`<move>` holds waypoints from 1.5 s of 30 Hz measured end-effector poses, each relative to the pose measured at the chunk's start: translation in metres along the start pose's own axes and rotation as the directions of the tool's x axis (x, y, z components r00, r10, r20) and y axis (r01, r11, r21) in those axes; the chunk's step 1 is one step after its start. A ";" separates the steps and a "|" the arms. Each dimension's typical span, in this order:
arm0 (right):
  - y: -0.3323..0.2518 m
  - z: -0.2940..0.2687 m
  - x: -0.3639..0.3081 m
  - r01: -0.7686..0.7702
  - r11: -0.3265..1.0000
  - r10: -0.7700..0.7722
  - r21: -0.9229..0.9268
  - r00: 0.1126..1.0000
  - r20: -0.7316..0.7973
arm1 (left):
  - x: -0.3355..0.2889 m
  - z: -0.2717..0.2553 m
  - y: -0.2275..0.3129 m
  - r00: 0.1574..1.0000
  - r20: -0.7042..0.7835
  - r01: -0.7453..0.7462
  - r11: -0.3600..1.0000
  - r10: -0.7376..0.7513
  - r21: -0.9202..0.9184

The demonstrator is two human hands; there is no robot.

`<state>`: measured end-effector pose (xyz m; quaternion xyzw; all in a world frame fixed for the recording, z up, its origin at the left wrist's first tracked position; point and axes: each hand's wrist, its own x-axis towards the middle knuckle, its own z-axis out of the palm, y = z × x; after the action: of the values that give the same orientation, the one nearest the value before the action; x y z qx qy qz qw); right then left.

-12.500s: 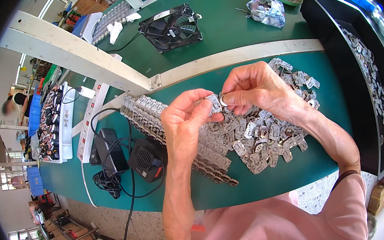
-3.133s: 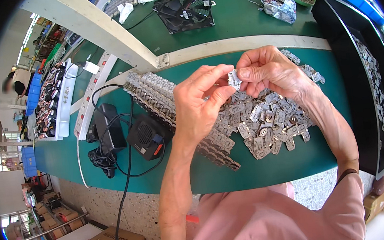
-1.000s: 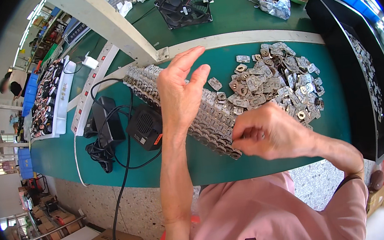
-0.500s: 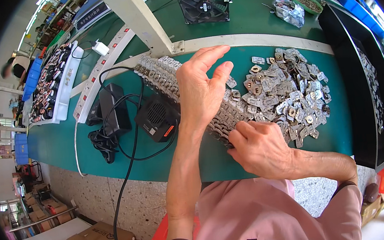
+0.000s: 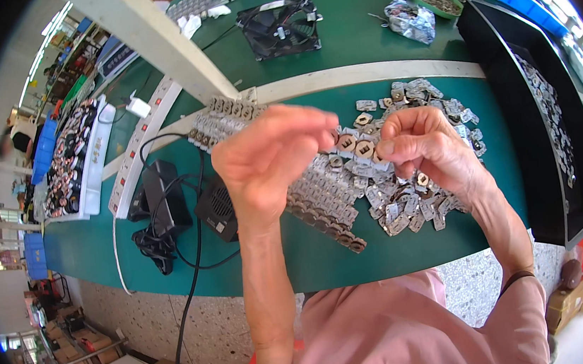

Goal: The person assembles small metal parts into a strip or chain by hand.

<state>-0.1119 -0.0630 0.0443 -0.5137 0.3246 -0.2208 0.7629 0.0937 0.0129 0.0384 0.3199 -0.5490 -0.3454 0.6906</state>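
Observation:
A short row of small silver metal pieces with round brownish centres [image 5: 356,147] is held up above the table between my two hands. My right hand [image 5: 434,149] pinches its right end between thumb and fingers. My left hand [image 5: 268,159], slightly blurred, closes its fingertips at the row's left end. Below and partly behind my left hand, lines of the same metal pieces [image 5: 322,203] lie packed side by side in a slanting block. To the right, under my right hand, spreads a loose pile of these pieces [image 5: 408,205].
A black bin [image 5: 524,228] with metal pieces stands at the right. Left of the block are a black power adapter [image 5: 165,195], cables and a white power strip [image 5: 142,148]. Behind a pale rail sit a black fan [image 5: 281,28], a plastic bag [image 5: 411,21] and a green bowl [image 5: 436,0].
My right hand has risen from the block's near end to above the pile. A row of pieces now shows between my hands. My left hand has closed toward it, and the view has shifted.

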 end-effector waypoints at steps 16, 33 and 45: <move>0.018 -0.043 0.005 -0.144 0.903 0.039 0.405 0.966 0.256 | -0.007 0.033 -0.036 0.901 0.208 0.396 0.918 -0.381 -0.035; 0.026 -0.034 -0.004 0.125 0.961 -0.148 0.246 0.986 0.076 | -0.018 0.042 -0.036 0.938 -0.095 0.308 0.928 -0.333 -0.209; 0.022 -0.044 -0.002 0.267 0.950 -0.266 0.162 0.964 -0.027 | -0.014 0.033 -0.026 0.836 0.051 0.533 0.831 -0.546 0.160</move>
<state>-0.1449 -0.0811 0.0129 -0.4876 0.2347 -0.3488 0.7652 0.0556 0.0083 0.0160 0.4924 -0.4912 -0.5019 0.5142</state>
